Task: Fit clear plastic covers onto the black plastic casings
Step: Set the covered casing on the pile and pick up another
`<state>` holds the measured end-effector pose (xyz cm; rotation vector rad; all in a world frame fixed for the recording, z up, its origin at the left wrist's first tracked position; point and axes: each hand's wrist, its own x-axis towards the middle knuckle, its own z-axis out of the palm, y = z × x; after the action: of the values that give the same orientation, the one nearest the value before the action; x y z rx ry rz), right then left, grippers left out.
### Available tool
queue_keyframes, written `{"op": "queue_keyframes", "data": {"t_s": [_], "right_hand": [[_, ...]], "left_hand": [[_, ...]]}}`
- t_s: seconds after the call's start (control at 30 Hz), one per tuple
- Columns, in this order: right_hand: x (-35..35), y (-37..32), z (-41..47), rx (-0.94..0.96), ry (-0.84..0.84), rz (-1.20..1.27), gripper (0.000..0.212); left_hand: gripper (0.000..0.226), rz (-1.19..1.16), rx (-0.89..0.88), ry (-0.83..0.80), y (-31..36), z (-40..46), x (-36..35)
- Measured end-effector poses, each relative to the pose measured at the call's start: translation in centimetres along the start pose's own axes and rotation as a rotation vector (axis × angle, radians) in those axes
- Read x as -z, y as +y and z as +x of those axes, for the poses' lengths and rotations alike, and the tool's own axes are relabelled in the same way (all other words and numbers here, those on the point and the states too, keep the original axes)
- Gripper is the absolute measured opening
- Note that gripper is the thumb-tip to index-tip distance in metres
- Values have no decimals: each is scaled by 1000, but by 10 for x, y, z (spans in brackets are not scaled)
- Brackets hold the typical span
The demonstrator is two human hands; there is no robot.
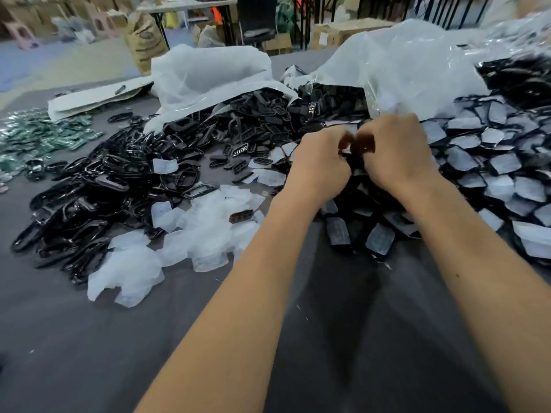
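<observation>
My left hand point(320, 165) and my right hand point(393, 153) meet above the middle of the grey table point(149, 338), fingers curled together around a small black casing point(353, 162) that is mostly hidden between them. A sliver of clear cover shows at the fingertips. A big heap of bare black casings point(119, 180) lies to the left. Loose clear plastic covers point(190, 234) lie in front of that heap. To the right spreads a pile of casings with covers on them point(489, 174).
Two large translucent plastic bags point(208, 76) spill black parts at the back of the table. Green circuit boards point(38, 135) lie at the far left. Cardboard boxes, sacks and folding tables stand beyond the table.
</observation>
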<state>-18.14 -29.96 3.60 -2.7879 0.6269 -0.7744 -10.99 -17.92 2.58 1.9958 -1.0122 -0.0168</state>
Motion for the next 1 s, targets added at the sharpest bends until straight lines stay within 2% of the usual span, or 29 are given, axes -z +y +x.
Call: {"op": "queue_keyframes", "data": {"t_s": [0.07,0.17,0.27,0.43,0.53,0.6,0.7,0.83,0.93,1.0], "right_hand": [[2,-3,1,2,-14,35,33],[3,-20,7,11,88,104,34],[-9,-53,16,56,108,213,33],[-53,-118,29,201,-81,270,31],[-84,-146,36,305,-334,124,39],[-99,-155,39,307,-426,19,44],[-114,-160,45,289,-421,-22,37],[-121,-158,52,261,-410,-22,27],[-122,-158,55,223,-389,20,28],[-121,-157,53,192,-361,75,31]], "left_hand": [[48,-15,-2,45,-4,-6,3],[46,21,14,105,-19,-14,15],[43,74,98,153,-41,-25,36],[30,310,259,237,-86,-41,74],[30,377,333,314,-108,-50,97],[31,413,362,342,-118,-53,110],[32,498,420,362,-133,-51,126],[30,558,505,244,-144,-44,133],[20,538,552,211,-146,-40,134],[13,516,560,246,-147,-41,134]]}}
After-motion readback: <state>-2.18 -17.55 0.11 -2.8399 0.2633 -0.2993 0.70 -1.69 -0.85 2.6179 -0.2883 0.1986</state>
